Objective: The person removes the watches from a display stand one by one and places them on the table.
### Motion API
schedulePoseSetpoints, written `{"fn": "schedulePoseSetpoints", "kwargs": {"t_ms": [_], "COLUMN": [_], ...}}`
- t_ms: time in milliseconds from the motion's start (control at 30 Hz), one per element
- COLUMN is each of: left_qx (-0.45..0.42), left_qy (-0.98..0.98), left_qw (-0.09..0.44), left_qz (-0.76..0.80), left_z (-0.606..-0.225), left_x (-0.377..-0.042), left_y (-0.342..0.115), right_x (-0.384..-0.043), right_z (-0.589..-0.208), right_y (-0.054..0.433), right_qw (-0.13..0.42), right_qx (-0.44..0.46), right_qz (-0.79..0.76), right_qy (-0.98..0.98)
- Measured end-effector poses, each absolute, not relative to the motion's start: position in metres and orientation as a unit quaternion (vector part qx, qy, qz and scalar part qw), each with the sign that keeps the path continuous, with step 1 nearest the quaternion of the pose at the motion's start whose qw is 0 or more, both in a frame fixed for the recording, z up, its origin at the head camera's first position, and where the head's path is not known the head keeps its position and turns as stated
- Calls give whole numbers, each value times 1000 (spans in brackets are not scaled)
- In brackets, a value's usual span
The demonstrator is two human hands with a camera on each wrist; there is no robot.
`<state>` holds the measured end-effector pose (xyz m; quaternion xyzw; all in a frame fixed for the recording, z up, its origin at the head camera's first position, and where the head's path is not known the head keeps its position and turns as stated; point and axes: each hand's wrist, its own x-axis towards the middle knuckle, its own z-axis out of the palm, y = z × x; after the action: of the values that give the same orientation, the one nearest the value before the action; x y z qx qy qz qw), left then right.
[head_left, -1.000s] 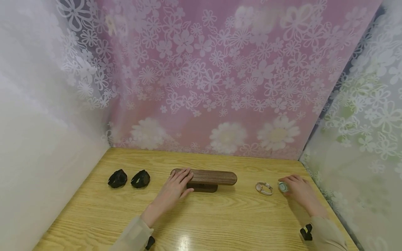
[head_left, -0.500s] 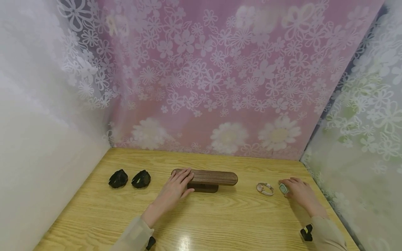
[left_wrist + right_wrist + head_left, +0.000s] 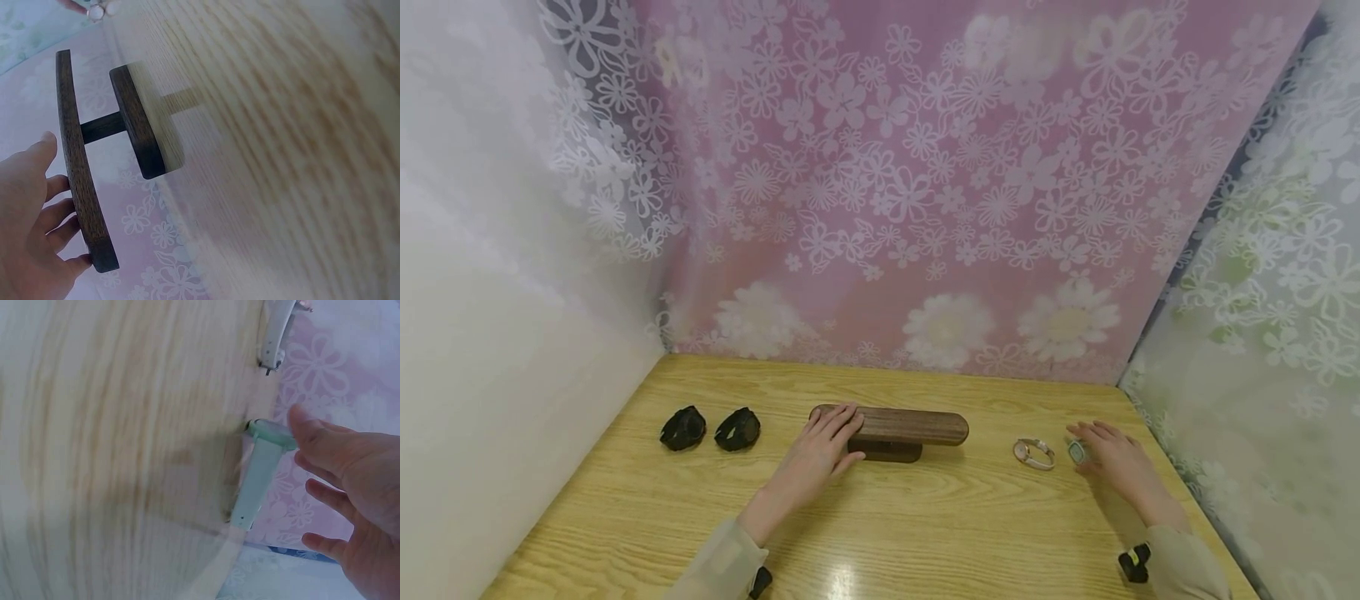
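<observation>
In the head view a dark brown wooden T-shaped stand [image 3: 917, 426] stands near the middle of the table, a long bar on a small base. My left hand [image 3: 820, 450] rests on the bar's left part, fingers laid across its top; the left wrist view shows the fingertips touching the bar [image 3: 78, 162]. At the right, a mint green watch [image 3: 265, 459] stands on the table. My right hand [image 3: 1116, 462] is right beside it, fingers spread and relaxed, thumb [image 3: 303, 425] close to the watch face. Whether the thumb touches it I cannot tell.
A watch with a pale strap and rose-gold case [image 3: 1033, 453] sits just left of the green one. Two black watches [image 3: 683, 428] stand at the table's left. A flowered pink curtain [image 3: 880, 208] hangs behind, with pale walls on both sides.
My right hand has loosened from the green watch, its fingers opening and shifting slightly away. My left hand stays on the stand.
</observation>
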<state>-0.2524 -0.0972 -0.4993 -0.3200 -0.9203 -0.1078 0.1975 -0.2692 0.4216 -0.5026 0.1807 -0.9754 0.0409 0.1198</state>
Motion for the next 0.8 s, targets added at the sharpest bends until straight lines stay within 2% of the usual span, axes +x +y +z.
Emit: {"fn": "schedulePoseSetpoints", "kwargs": {"t_ms": [167, 267, 567, 800], "left_qx": [-322, -320, -319, -319], "left_qy": [-917, -918, -919, -918], "left_qw": [209, 206, 197, 200], "left_qz": [-108, -109, -118, -128], "left_z": [-501, -500, -499, -501], "left_x": [-253, -253, -255, -255], "left_y": [-97, -97, -97, -97], "right_x": [-271, -274, -277, -276], "right_z": [-497, -494, -484, -484], "right_y": [407, 394, 350, 316], "right_qw": [204, 236, 221, 257], "right_qx": [212, 227, 226, 239], "right_qz": [26, 30, 59, 61], "right_qy": [-955, -944, -947, -934]}}
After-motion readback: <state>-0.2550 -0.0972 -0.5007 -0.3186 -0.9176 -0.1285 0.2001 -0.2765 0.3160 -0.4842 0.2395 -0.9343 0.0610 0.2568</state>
